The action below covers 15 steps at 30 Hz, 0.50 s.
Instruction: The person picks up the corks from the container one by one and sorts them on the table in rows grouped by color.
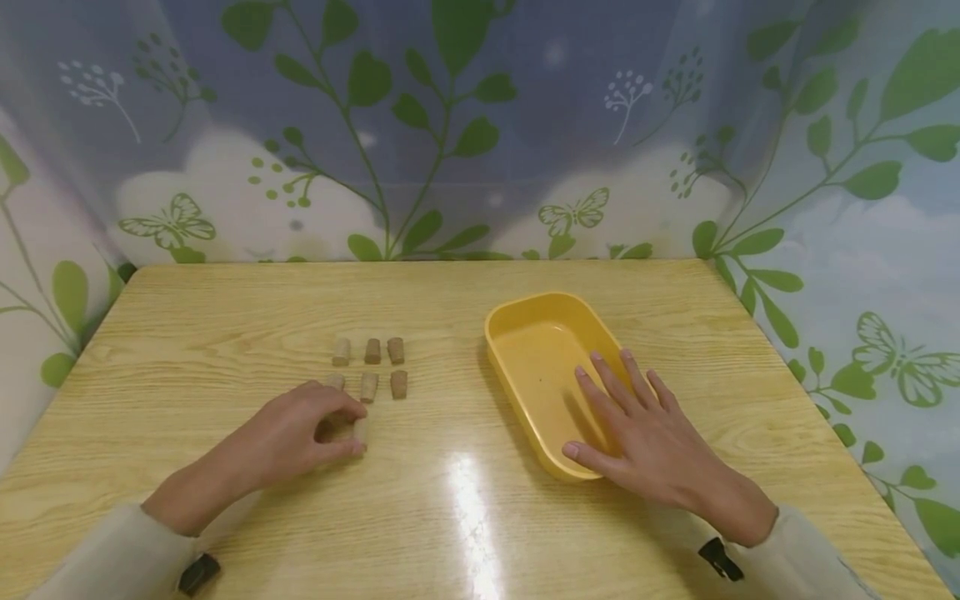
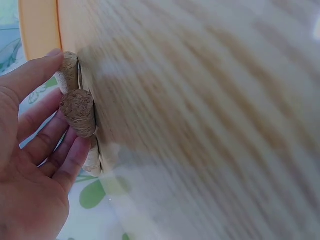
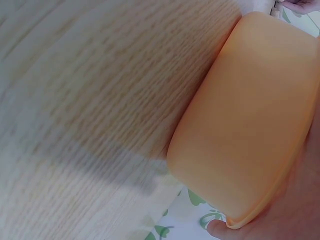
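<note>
With thumb and fingertips, my left hand (image 1: pixel 288 437) pinches a pale cork (image 1: pixel 361 431) low over the table. The left wrist view shows the thumb on one end of this cork (image 2: pixel 67 75), while a darker cork (image 2: pixel 79 112) stands out in front of the fingers. Several tapered corks (image 1: pixel 372 351) form two short rows just beyond that hand; one cork (image 1: pixel 335 382) is partly hidden behind the knuckles. My right hand (image 1: pixel 647 437) spreads its straight fingers over the near right rim of a yellow plastic tray (image 1: pixel 525 375), with the thumb at the near end. I see nothing inside the tray.
The wooden table (image 1: pixel 247 308) has a light glare streak between the hands. Its back edge meets a curtain (image 1: pixel 555 183) printed with leaves and butterflies, which also hangs along both sides.
</note>
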Each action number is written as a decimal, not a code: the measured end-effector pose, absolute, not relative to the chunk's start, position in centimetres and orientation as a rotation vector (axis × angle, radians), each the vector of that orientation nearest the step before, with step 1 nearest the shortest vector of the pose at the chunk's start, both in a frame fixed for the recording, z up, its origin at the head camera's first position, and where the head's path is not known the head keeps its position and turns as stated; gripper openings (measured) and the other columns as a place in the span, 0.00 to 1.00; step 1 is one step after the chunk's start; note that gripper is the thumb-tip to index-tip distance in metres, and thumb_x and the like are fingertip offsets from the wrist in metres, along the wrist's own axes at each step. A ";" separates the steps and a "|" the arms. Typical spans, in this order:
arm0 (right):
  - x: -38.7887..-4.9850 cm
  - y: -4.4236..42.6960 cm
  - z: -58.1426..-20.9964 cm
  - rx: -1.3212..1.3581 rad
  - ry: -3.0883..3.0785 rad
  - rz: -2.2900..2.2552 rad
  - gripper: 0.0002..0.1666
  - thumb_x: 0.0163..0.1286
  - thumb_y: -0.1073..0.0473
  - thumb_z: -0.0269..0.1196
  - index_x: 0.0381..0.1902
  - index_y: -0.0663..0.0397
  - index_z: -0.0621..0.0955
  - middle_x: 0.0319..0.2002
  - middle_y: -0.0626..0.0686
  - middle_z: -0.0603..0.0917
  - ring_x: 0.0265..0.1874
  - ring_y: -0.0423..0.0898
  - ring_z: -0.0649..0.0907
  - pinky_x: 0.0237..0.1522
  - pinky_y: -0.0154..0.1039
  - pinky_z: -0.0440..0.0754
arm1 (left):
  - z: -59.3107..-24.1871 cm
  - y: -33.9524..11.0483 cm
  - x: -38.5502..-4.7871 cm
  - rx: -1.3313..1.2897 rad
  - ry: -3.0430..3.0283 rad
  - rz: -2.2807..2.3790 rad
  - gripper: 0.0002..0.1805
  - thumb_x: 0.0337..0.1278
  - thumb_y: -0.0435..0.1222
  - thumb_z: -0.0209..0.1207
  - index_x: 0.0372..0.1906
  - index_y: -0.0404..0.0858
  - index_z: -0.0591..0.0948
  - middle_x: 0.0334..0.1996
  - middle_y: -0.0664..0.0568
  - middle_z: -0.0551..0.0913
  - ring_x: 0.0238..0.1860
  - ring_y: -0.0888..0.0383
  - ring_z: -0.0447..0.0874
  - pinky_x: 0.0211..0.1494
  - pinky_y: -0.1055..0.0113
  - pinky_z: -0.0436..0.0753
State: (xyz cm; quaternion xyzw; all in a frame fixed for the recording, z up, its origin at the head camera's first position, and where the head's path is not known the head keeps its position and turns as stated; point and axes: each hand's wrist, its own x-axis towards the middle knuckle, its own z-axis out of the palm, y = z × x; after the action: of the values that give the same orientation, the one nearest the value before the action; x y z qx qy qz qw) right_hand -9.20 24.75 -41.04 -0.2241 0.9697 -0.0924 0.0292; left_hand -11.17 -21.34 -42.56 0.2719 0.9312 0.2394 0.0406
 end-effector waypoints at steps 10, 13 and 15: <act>-9.2 24.7 -41.0 -0.686 2.995 -0.286 0.55 0.80 0.25 0.56 0.90 0.46 0.55 0.90 0.57 0.49 0.89 0.69 0.45 0.82 0.77 0.48 | -42.4 -21.3 -11.1 0.813 2.841 0.717 0.21 0.66 0.49 0.76 0.57 0.44 0.90 0.54 0.57 0.91 0.57 0.51 0.87 0.59 0.47 0.88; -9.2 24.7 -41.0 -0.688 2.996 -0.287 0.55 0.80 0.25 0.56 0.90 0.46 0.55 0.91 0.56 0.48 0.89 0.69 0.45 0.82 0.78 0.48 | -42.4 -21.4 -11.1 0.816 2.849 0.716 0.21 0.65 0.49 0.76 0.57 0.45 0.90 0.54 0.57 0.91 0.56 0.51 0.87 0.58 0.47 0.88; -9.2 24.7 -41.0 -0.689 2.997 -0.289 0.55 0.80 0.25 0.56 0.90 0.46 0.55 0.91 0.56 0.48 0.89 0.69 0.44 0.81 0.78 0.48 | -42.5 -21.4 -11.1 0.828 2.859 0.716 0.21 0.65 0.49 0.76 0.57 0.45 0.90 0.53 0.57 0.91 0.56 0.52 0.87 0.58 0.47 0.88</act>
State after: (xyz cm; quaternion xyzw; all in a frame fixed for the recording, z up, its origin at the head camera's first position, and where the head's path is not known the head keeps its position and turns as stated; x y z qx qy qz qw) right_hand -9.19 24.68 -41.04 -0.2229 0.9700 -0.0937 0.0265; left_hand -11.10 -21.41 -42.51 0.2703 0.9331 0.2336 0.0402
